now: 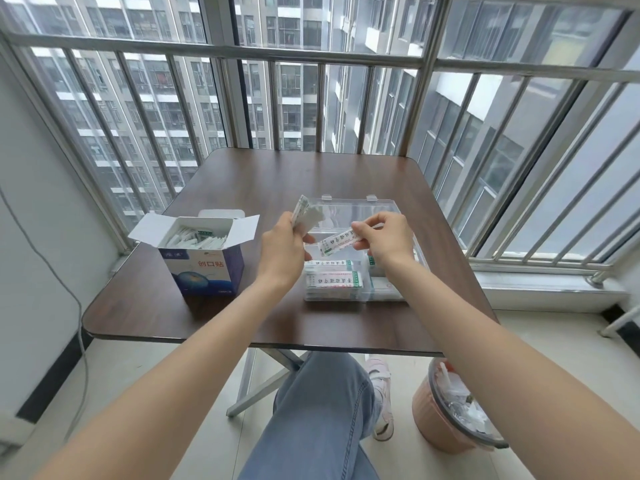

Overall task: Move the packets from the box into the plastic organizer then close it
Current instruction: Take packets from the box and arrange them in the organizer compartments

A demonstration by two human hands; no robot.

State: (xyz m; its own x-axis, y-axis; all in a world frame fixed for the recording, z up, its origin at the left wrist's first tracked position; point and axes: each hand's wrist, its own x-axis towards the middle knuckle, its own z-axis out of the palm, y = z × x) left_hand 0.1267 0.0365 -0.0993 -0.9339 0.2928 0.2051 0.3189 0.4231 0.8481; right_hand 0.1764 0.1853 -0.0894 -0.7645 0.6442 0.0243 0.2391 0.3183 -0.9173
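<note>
- The left hand [282, 242] grips a small stack of packets [304, 213] above the bench [242, 181]; the stack stands nearly upright, its long axis running up and slightly to the right, top end pointing away from the person.
- The right hand [386, 237] pinches a single packet [337, 242] by its right end between thumb and fingers, over the clear plastic organizer [391, 296].
- That single packet lies nearly level, long axis left to right, its left end dipping lower and pointing toward the left hand; printed face up.
- More packets [332, 280] already lie flat in the near-left compartment of the organizer, long axes left to right.
- The organizer's transparent lid [360, 207] stands open at the far side, two latch tabs at its top edge.
- The blue and white box [207, 268] stands on the bench left of the organizer, well apart from it, flaps spread open, with white packets leaning inside.
- A pink waste bin [436, 420] with a plastic liner stands on the floor at lower right, below the bench.
</note>
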